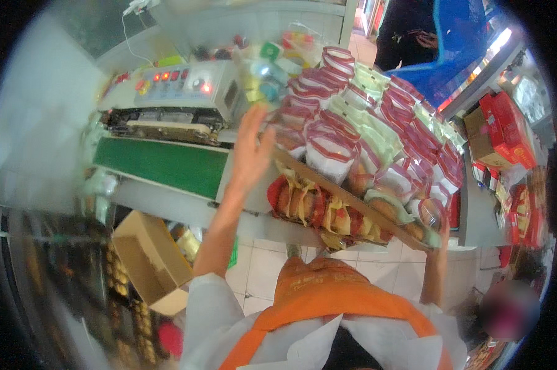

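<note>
A brown tray point(352, 200) crowded with sealed bags of bread or buns slants across the counter before me. Most of the bags point(334, 148) are clear and white with dark red tops; others are pale green point(369, 132). My left hand point(253, 151) is raised beside the tray's left end, fingers stretched out and slightly blurred, holding nothing. At the tray's near right corner, my right hand point(437, 237) grips the edge, its fingers partly hidden by the bags. Below the tray's near edge sits a row of red and yellow bagged buns point(300, 202).
Left stands a sealing machine point(167, 92) with lit switches and a green conveyor belt point(161, 163). An open cardboard box point(152, 259) sits below. Red boxes point(503, 132) fill the right side. Beyond the counter, a person in dark clothes point(408, 34) stands near a blue sheet point(454, 52).
</note>
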